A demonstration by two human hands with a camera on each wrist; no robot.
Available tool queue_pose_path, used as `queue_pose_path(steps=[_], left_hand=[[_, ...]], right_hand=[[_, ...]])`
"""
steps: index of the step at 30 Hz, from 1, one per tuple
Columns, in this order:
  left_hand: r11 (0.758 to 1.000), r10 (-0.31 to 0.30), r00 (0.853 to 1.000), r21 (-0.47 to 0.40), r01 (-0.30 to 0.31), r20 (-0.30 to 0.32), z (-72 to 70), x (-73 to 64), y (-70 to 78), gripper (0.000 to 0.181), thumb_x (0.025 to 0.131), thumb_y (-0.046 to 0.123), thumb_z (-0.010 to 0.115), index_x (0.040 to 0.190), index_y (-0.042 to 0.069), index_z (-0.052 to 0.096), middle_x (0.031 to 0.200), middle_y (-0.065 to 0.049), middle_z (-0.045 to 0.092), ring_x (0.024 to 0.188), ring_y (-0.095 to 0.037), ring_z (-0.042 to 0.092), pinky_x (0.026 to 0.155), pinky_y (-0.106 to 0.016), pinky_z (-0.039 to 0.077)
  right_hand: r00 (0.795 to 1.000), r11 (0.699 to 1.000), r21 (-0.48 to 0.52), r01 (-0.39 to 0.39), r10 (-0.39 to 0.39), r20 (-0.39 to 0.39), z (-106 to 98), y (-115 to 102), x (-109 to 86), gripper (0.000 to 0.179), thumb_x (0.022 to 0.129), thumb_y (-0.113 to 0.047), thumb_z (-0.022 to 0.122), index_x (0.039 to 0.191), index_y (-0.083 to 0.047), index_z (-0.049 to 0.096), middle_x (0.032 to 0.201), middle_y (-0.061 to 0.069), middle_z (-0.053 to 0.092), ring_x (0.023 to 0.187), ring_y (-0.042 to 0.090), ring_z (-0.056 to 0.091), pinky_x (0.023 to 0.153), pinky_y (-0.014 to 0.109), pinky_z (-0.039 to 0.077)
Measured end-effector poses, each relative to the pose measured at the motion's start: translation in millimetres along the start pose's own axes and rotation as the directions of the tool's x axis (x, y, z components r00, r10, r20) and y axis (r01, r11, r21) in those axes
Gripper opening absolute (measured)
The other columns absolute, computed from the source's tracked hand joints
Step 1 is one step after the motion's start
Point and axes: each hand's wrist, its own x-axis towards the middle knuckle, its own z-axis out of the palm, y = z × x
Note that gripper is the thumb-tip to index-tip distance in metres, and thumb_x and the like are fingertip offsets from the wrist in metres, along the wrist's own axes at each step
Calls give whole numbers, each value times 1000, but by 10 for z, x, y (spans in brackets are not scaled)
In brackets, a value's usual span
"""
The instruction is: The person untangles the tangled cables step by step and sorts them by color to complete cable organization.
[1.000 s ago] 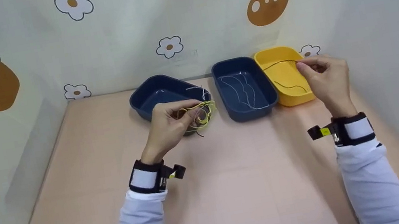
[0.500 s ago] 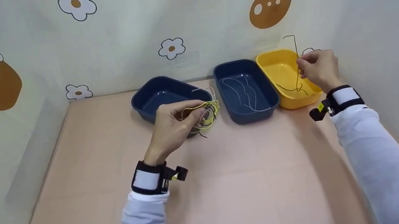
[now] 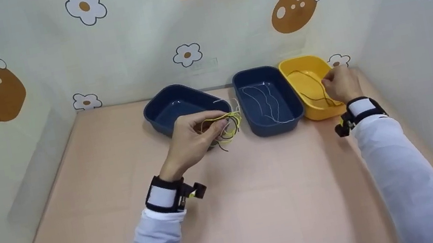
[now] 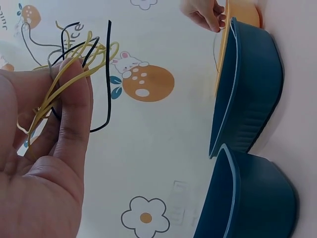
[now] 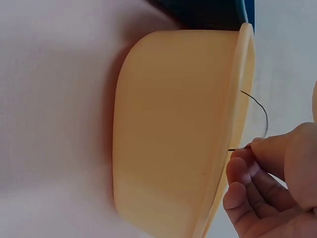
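My left hand point(image 3: 195, 138) pinches a tangled bundle of thin yellow, black and white wires point(image 4: 103, 57) between thumb and fingers, in front of the left dark blue bin point(image 3: 156, 123). Loose ends stick out past the fingertips. At the right, my right hand point(image 3: 343, 83) is at the right rim of the yellow bin point(image 5: 168, 119). It pinches a thin black wire point(image 5: 266, 117) between thumb and index finger, and the wire curves down over the rim into the bin. Another dark wire lies in that bin, partly hard to separate from the held one.
A second dark blue bin point(image 3: 273, 127) stands in the middle, against the yellow one, with several thin white wires point(image 3: 272, 102) in it. All the bins stand at the back of the pink tabletop point(image 3: 250, 213), before a patterned backdrop point(image 3: 131, 43).
My right hand has carried the black wire from above the yellow bin down to its right rim. My left hand keeps its hold on the bundle, nearly still.
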Motion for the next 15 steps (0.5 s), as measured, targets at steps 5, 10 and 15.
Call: queue_pose_path(steps=[5, 10, 15], left_hand=[[1000, 12, 1000, 4, -12, 6, 24, 9, -1, 19, 103, 5, 81, 122, 0, 85, 112, -21, 86, 85, -9, 78, 75, -18, 64], [1000, 19, 1000, 17, -19, 2, 43, 8, 2, 19, 103, 6, 82, 122, 1, 85, 111, -17, 87, 85, -10, 78, 74, -17, 63], [999, 31, 999, 12, -31, 4, 90, -2, 4, 19, 104, 7, 82, 121, 1, 85, 111, -16, 87, 87, -9, 79, 77, -18, 64]], right_hand=[[997, 997, 74, 23, -17, -77, 4, -58, -113, 29, 108, -9, 64, 117, 12, 81, 110, 34, 81, 99, 44, 76, 83, 35, 59], [980, 975, 188, 121, -87, -182, 54, -314, -369, 24, 109, -8, 68, 116, 9, 82, 108, 29, 82, 92, 34, 73, 72, 9, 43], [953, 923, 285, 258, -195, -233, 83, -689, -730, 16, 107, -7, 73, 113, 3, 84, 105, 21, 84, 88, 19, 67, 74, 10, 45]])
